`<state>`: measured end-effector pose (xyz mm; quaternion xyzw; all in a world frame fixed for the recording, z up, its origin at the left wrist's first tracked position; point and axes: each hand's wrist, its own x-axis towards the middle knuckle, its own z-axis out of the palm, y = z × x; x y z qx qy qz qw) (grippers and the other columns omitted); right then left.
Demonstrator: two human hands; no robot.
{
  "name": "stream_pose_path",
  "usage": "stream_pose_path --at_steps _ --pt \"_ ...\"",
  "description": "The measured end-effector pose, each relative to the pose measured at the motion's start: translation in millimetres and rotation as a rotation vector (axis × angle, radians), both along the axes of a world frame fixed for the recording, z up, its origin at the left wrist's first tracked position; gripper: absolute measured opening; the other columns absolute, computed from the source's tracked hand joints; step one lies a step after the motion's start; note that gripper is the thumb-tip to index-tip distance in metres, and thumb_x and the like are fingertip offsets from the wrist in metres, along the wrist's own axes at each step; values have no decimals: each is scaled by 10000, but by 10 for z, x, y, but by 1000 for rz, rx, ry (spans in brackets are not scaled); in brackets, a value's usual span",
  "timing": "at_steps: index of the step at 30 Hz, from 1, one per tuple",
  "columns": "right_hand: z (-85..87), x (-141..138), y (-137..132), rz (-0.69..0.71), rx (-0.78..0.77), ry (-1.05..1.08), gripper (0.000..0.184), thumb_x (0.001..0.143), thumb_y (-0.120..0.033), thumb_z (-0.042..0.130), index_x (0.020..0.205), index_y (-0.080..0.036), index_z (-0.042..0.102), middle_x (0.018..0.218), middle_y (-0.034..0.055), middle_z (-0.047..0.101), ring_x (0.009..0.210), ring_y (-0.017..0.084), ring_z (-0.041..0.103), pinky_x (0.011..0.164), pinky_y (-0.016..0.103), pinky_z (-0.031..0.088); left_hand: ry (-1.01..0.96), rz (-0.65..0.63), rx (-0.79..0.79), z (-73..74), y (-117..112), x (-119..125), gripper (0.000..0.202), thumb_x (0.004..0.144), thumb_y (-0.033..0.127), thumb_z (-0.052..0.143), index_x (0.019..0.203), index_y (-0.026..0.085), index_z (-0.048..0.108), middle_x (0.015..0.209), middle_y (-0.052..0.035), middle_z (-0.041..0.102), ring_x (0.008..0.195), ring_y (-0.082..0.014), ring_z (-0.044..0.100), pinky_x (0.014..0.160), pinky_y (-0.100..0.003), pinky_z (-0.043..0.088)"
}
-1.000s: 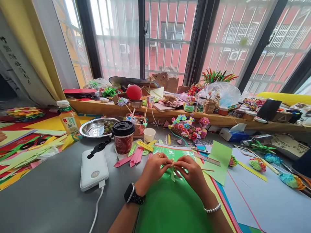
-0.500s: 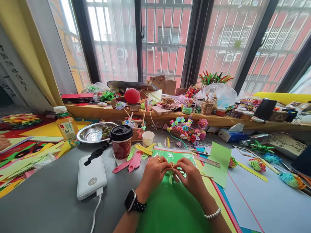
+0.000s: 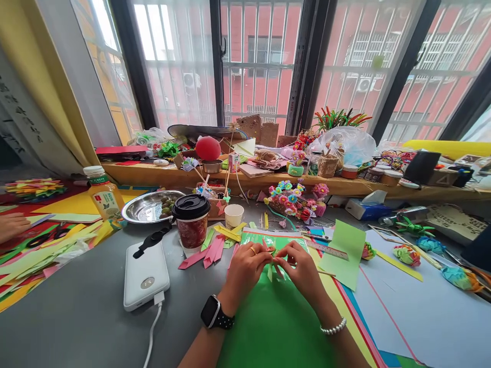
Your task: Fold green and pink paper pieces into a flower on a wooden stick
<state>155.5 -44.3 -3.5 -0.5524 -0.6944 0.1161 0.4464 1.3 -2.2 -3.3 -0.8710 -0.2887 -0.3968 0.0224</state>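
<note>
My left hand [image 3: 248,263], with a ring and a watch at the wrist, is closed in a pinch. It meets my right hand [image 3: 297,268], also pinching, over a green plastic-covered sheet [image 3: 276,327]. Between the fingertips is a small paper flower piece with pink strips and a pale green strip [image 3: 270,272] hanging down. Fingers cover most of it. A thin stick [image 3: 326,273] shows just right of my right hand. Pink paper strips [image 3: 213,251] and yellow strips [image 3: 230,233] lie left of my hands.
A lidded coffee cup [image 3: 191,225], a paper cup [image 3: 233,216] and a white power bank [image 3: 146,278] with a cable stand to the left. Light green paper [image 3: 343,250], a ruler [image 3: 328,249] and paper flowers [image 3: 406,255] lie right. Another person's hand [image 3: 13,226] is far left.
My fingers have shifted slightly around the paper piece, and more pink shows between them. The other person's hand at far left has come further into view.
</note>
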Motion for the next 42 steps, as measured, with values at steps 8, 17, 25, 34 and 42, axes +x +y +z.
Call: stream_pose_path --at_steps 8,17,25,34,42 --pt "9 79 17 23 -126 -25 159 770 -295 564 682 -183 636 688 14 564 556 124 510 537 256 434 0 -5 137 16 -44 28 173 818 169 478 743 202 630 688 1 628 661 -136 545 604 -265 387" --pt "54 50 -23 47 -54 -34 173 786 -241 547 651 -178 634 671 20 561 593 136 511 541 241 419 -45 -26 178 29 -41 32 128 788 158 525 767 224 633 712 8 637 692 -140 546 714 -305 406" --pt "53 124 -42 -10 63 10 157 798 -250 531 685 -173 608 686 25 555 585 136 520 523 239 417 -585 -68 -626 -40 39 28 715 587 363 712 1214 254 388 1266 -108 369 1169 -272 362 921 -416 351" --pt "83 102 -81 64 104 50 156 824 -274 497 749 -174 590 752 47 551 659 152 547 560 259 473 -1093 -681 -1583 71 -34 61 641 695 593 480 1186 186 416 1100 -123 554 1048 -234 512 856 -336 399" --pt "120 -27 -148 202 96 40 124 827 -237 490 769 -179 582 769 35 524 616 125 522 519 234 455 -1270 -643 -1871 129 -44 86 406 808 484 411 949 124 536 886 -87 632 745 -158 610 654 -256 469"
